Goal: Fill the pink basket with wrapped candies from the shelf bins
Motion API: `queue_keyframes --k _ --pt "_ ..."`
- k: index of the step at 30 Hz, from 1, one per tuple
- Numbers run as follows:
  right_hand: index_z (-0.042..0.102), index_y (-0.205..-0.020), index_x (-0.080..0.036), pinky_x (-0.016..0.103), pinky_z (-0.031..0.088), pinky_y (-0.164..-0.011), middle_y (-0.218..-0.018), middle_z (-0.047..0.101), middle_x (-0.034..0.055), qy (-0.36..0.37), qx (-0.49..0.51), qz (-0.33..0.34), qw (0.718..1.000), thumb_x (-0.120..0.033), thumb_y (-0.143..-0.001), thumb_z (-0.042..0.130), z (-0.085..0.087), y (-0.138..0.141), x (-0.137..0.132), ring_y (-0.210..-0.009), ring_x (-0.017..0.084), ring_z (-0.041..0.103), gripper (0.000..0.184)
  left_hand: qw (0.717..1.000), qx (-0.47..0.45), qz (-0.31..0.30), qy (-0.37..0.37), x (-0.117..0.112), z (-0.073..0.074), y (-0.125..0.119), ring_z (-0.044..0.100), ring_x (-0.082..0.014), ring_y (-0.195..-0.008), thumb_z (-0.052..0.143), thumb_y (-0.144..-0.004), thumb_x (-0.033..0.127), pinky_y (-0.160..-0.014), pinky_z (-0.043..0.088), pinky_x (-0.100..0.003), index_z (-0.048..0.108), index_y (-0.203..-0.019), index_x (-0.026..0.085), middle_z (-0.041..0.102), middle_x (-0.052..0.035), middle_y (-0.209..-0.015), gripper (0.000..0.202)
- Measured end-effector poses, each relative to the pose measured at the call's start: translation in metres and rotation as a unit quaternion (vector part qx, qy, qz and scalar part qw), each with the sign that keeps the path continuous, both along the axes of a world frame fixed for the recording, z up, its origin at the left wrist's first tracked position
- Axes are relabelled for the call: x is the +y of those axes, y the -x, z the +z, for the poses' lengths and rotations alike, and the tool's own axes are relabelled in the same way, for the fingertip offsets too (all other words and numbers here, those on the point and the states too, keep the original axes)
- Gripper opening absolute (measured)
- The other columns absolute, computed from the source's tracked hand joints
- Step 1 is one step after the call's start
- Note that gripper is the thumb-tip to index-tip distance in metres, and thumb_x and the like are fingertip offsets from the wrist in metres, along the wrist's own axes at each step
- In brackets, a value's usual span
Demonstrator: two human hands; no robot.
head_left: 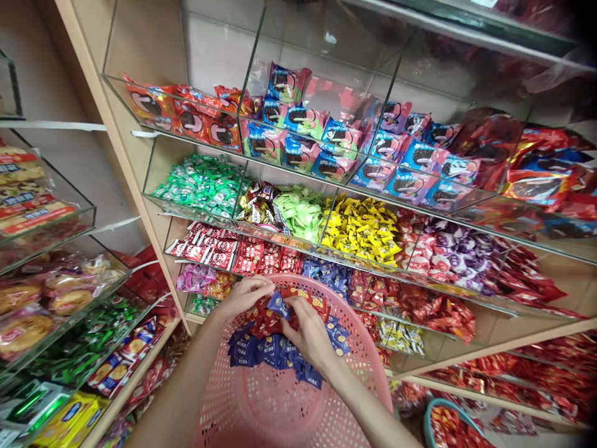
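Note:
A pink perforated plastic basket (242,398) sits in front of me, with blue candy packets (275,350) and red candy packets (267,323) heaped toward its far side. Over the heap, my right hand (308,333) pinches a small blue candy packet (278,304) between thumb and fingers. My left hand (245,297) is at the basket's far left, its fingers bent and pressed together beside that packet. Whatever lies under the left fingers is hidden.
Glass-fronted shelves behind the basket hold green candies (205,185), yellow candies (362,229), red packets (205,244) and blue snack cakes (298,118). Packaged breads (25,311) fill shelves at left. A teal-rimmed basket (428,418) of red packets stands low at right.

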State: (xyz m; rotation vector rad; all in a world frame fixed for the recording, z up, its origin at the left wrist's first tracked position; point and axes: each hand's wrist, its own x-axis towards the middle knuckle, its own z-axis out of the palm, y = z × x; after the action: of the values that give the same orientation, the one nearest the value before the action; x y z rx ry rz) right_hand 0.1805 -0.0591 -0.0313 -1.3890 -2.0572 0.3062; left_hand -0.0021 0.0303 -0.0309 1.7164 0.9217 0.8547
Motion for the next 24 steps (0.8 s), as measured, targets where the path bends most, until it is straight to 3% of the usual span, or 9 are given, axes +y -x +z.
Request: queue_keyframes --k 4,9,15,24 --pt "0.048 -0.116 -0.022 0.034 0.043 -0.087 -0.108 0.058 0.0055 0.056 0.013 0.031 0.998 -0.016 -0.078 0.052 0.002 -0.012 -0.015 -0.101 0.019 0.054 0.039 1.000 0.005 0.004 0.003 -0.002 0.005 -0.001 0.059 -0.0177 -0.095 0.052 -0.078 0.048 -0.090 0.042 -0.029 0.072 -0.078 0.020 0.067 -0.0035 -0.097 0.035" --pt "0.049 -0.116 -0.022 0.031 0.041 -0.088 -0.106 0.059 0.0055 0.109 -0.044 0.095 0.988 -0.012 -0.076 0.051 0.000 -0.017 -0.029 -0.101 0.018 0.054 0.041 1.000 0.022 0.010 0.004 -0.001 0.003 -0.001 0.059 -0.0188 -0.096 0.054 -0.076 0.049 -0.092 0.041 -0.030 0.072 -0.082 0.021 0.068 -0.0029 -0.099 0.034" --pt "0.053 -0.109 -0.020 0.029 0.039 -0.084 -0.100 0.060 0.0055 0.110 -0.144 0.113 0.977 -0.012 -0.075 0.052 -0.008 -0.013 -0.028 -0.097 0.018 0.054 0.035 1.000 0.017 0.011 -0.013 -0.002 -0.002 -0.002 0.059 -0.0181 -0.094 0.053 -0.076 0.050 -0.089 0.042 -0.029 0.071 -0.082 0.021 0.068 -0.0027 -0.097 0.034" --pt "0.055 -0.099 -0.020 0.028 0.036 -0.080 -0.096 0.059 0.0045 0.074 -0.211 0.097 0.970 -0.016 -0.083 0.049 -0.016 -0.011 -0.025 -0.093 0.017 0.053 0.018 0.999 0.044 0.017 -0.026 -0.003 -0.002 -0.001 0.059 -0.0179 -0.092 0.052 -0.076 0.051 -0.088 0.041 -0.027 0.070 -0.081 0.022 0.068 -0.0006 -0.096 0.034"
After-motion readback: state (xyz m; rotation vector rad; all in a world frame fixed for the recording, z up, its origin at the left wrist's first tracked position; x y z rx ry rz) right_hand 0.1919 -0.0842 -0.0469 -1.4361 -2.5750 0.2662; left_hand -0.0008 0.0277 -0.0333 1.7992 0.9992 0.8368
